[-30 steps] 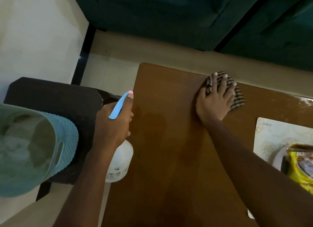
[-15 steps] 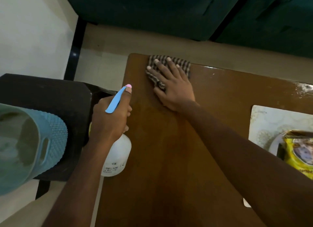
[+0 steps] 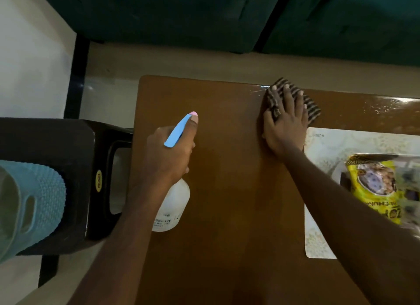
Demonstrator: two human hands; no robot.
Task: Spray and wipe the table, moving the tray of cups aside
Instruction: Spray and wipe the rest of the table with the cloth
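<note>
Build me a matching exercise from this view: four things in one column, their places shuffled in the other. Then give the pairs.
Things
1. spray bottle
2. striped cloth
3. yellow packet
4. blue basket

Places
A. pressed flat under the right hand, near the far edge of the table
B. far left, over the dark stool
C. gripped in the left hand, by the table's left edge
D. on the pale patterned tray, at the right

Pairs: 1-C, 2-A, 3-D, 4-B
</note>
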